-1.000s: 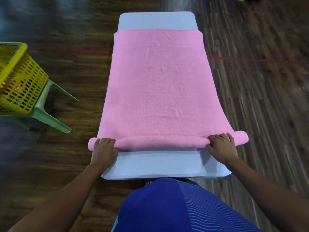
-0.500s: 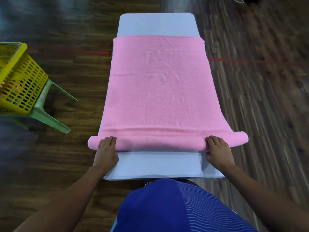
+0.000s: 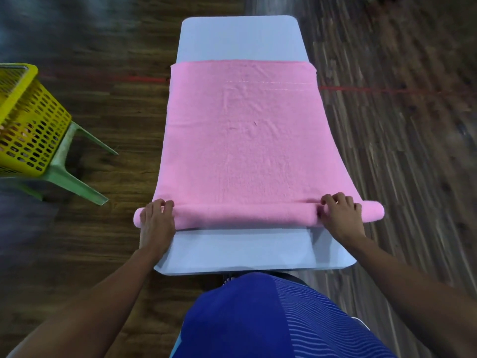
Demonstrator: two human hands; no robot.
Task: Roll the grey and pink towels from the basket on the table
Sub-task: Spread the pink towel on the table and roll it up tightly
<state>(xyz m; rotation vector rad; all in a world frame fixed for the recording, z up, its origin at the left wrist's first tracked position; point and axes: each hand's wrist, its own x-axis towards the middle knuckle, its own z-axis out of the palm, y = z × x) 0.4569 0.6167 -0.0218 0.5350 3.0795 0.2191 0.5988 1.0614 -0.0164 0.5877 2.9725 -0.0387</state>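
Note:
A pink towel [image 3: 245, 140] lies spread lengthwise on a narrow white table [image 3: 240, 37]. Its near end is wound into a roll [image 3: 245, 215] that spans the table's width and sticks out past both sides. My left hand [image 3: 156, 220] grips the roll's left end, fingers curled over its top. My right hand [image 3: 340, 215] grips the roll near its right end the same way. The towel's far edge lies short of the table's far end. A yellow perforated basket [image 3: 28, 125] sits at the left edge of view. No grey towel shows.
The basket rests on a green plastic stool [image 3: 74, 182] on the dark wooden floor, left of the table. A red line [image 3: 361, 89] crosses the floor under the table. My blue shirt [image 3: 271, 319] fills the bottom middle. Bare table surface lies nearer than the roll.
The roll has grown thicker and moved a little away from me. The towel's far edge has slid toward me, baring more of the far table. Both hands stayed on the roll's ends.

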